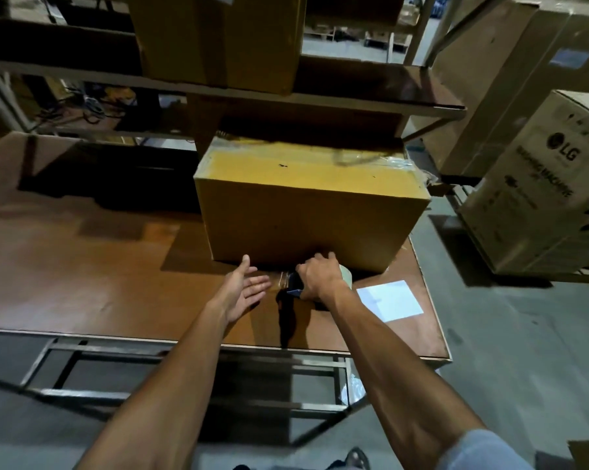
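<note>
A brown cardboard box (306, 212) stands on the brown table (82, 266), its top sealed with clear tape. Just in front of the box's lower edge, my right hand (320, 274) grips a tape dispenser (295, 284) with a roll of clear tape (345, 274). My left hand (244, 288) hovers beside it with fingers straight and palm turned inward, holding nothing. A short strip of clear tape runs from the dispenser toward my left hand.
A white sheet of paper (389, 300) lies on the table to the right. A shelf (354, 96) with another cardboard box (218, 39) hangs over the table's back. Large cartons (540, 191) stand at right on the grey floor.
</note>
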Motion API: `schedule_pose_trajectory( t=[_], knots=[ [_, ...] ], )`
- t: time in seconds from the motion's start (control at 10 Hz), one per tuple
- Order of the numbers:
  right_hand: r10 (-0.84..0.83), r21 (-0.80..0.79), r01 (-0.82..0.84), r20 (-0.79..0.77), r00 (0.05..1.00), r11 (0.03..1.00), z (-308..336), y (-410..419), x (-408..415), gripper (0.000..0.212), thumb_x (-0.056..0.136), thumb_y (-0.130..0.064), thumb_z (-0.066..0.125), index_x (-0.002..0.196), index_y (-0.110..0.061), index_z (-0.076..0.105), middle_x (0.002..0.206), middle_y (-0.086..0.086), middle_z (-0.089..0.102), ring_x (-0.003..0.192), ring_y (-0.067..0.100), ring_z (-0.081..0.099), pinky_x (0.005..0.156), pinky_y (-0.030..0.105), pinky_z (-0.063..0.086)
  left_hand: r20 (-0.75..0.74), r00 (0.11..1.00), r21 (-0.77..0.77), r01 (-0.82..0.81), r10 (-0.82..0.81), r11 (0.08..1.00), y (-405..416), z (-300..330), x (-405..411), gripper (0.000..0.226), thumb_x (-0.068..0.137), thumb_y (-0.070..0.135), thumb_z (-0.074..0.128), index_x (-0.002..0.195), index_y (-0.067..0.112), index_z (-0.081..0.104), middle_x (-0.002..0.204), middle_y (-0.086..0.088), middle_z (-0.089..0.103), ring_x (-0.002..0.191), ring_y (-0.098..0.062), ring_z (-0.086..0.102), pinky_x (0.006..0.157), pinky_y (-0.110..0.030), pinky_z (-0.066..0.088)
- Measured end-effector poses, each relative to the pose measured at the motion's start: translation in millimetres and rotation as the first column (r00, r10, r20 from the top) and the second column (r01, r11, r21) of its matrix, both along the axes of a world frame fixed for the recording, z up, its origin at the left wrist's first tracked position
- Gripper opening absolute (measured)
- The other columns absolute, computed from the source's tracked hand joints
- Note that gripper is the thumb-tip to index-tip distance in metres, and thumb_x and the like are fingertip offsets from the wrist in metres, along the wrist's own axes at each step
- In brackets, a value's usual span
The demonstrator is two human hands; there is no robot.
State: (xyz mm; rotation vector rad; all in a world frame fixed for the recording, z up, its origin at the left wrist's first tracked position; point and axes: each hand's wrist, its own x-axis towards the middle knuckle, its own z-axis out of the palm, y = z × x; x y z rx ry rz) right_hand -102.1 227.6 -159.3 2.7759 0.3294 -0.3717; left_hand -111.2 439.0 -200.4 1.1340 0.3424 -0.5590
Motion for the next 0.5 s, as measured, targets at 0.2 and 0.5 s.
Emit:
schedule_pose_trajectory(
  t=[0.2,0.5],
  knots=[
    [0.013,0.043,-0.021,0.172,0.985,0.999,-8.3,-2.1,-19.9,0.062,0.091,-0.050,0.075,0.146,-0.028,0.056,0.146,0.007,0.058,0.141,0.033,0.047,0.121,0.061,0.027,0.001,1.000,0.052,0.015,-0.015,0.999,-5.0,4.3,-10.4,0.069,0.108,0.054,0.046,0.158,0.006,0.039,0.151,-0.025,0.056,0.136,-0.036,0.060,0.114,-0.048,0.047],
    [-0.367,0.432,0.153,0.471,0.802,0.889,-12.0,-30.7,-98.9,0.047,0.087,-0.032,0.074,0.131,-0.024,0.059,0.137,0.006,0.060,0.123,0.028,0.055,0.100,0.046,0.046,0.038,0.993,0.207,0.103,-0.113,0.973,-36.9,13.2,-36.3,0.053,0.110,0.053,0.042,0.142,0.013,0.056,0.133,-0.013,0.068,0.120,-0.028,0.067,0.108,-0.050,0.052]
  ],
)
